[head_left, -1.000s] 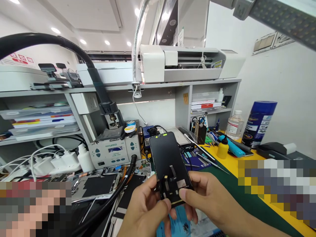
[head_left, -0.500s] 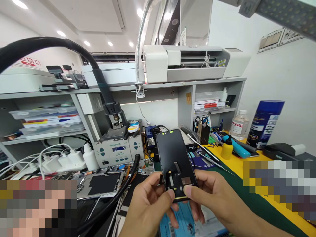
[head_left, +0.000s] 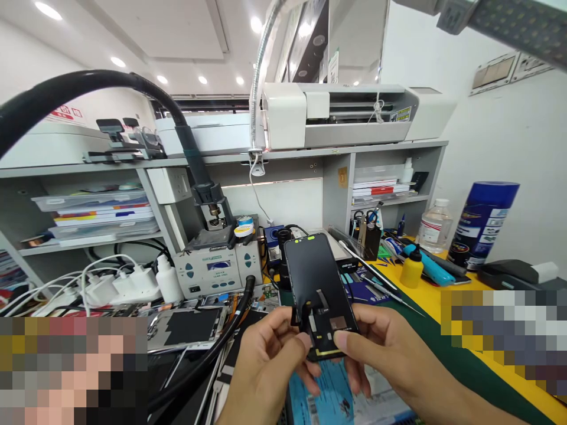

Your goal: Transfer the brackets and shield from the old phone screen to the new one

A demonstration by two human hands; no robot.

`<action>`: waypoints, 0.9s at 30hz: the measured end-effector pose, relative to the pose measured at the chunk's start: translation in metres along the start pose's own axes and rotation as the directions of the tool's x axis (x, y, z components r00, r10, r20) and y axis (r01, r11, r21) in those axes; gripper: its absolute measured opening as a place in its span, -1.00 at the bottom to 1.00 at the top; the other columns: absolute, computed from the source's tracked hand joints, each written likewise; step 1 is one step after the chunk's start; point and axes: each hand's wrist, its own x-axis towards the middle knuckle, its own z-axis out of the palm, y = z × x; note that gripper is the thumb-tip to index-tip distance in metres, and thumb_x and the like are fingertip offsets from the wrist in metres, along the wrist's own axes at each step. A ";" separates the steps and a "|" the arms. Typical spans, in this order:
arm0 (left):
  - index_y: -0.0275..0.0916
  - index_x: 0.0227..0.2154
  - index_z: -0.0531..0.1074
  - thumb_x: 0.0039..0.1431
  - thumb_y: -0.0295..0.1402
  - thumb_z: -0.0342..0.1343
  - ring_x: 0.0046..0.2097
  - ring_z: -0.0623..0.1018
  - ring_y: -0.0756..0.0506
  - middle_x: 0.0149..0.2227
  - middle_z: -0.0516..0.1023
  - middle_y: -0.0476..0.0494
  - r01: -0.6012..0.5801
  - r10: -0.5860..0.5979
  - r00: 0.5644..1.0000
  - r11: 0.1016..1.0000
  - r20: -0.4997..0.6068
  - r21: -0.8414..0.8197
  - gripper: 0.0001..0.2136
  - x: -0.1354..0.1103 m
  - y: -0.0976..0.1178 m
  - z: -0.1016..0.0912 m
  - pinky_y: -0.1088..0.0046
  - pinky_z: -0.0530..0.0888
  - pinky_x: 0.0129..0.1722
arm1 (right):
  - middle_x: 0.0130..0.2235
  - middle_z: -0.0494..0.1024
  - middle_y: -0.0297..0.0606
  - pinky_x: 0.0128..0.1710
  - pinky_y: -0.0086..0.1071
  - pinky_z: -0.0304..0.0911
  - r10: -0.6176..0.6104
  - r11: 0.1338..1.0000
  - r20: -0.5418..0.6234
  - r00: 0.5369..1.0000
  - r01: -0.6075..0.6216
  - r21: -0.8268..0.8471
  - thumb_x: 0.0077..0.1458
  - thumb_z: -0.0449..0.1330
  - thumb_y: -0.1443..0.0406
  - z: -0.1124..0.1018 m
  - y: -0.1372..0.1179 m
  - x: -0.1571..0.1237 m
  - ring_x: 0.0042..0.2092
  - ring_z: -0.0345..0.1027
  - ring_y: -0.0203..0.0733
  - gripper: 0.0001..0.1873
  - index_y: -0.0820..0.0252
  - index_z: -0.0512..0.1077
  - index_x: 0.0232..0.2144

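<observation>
A black phone screen panel (head_left: 316, 283) stands upright in both my hands, its back side with short flex cables facing me. My left hand (head_left: 266, 366) pinches its lower left edge, thumb on the panel near the cables. My right hand (head_left: 376, 354) grips the lower right edge, thumb on the back and fingers curled under. Below my hands lies a blue printed packet (head_left: 328, 401) on the green mat (head_left: 443, 354).
A grey soldering station (head_left: 217, 268) and a black fume hose (head_left: 133, 100) stand at left, over opened phones (head_left: 186, 327) and white chargers (head_left: 119, 283). Tweezers (head_left: 376, 280), a yellow bottle (head_left: 411, 268), a clear bottle (head_left: 434, 227) and a blue can (head_left: 481, 221) sit at right.
The view has drifted a little leftward, so everything sits slightly further right in the frame. My hands keep the same grip on the panel, which has barely moved.
</observation>
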 end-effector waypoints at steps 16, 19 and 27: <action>-0.32 -0.38 0.50 -0.06 -0.16 0.37 -0.60 0.45 0.03 -0.50 0.51 -0.04 -0.001 0.003 0.999 1.000 -0.044 0.031 -0.68 0.003 -0.007 0.004 0.56 0.45 -0.70 | -0.62 0.46 -0.34 -0.61 -0.52 0.23 0.003 1.000 0.037 0.999 -0.004 0.018 0.07 0.32 0.05 0.000 -0.001 0.001 -0.62 0.30 -0.34 -0.62 0.29 0.45 -0.36; -0.32 -0.39 0.50 -0.06 -0.15 0.36 -0.59 0.46 0.01 -0.52 0.48 -0.02 0.010 -0.010 1.000 1.000 -0.019 0.023 -0.68 0.003 -0.006 0.002 0.53 0.47 -0.69 | -0.62 0.48 -0.33 -0.62 -0.52 0.23 0.009 0.999 0.041 0.999 -0.010 0.031 0.04 0.33 0.06 -0.001 0.000 0.002 -0.63 0.30 -0.34 -0.63 0.28 0.44 -0.39; -0.33 -0.32 0.54 0.06 -0.26 0.22 -0.50 0.49 -0.06 -0.46 0.50 -0.13 0.059 -0.058 0.996 0.998 0.070 -0.022 -0.78 0.002 0.003 -0.004 0.44 0.49 -0.58 | -0.64 0.48 -0.33 -0.61 -0.50 0.24 0.032 0.999 0.037 0.999 -0.034 0.038 0.05 0.31 0.06 -0.002 0.000 0.000 -0.64 0.28 -0.34 -0.64 0.27 0.43 -0.41</action>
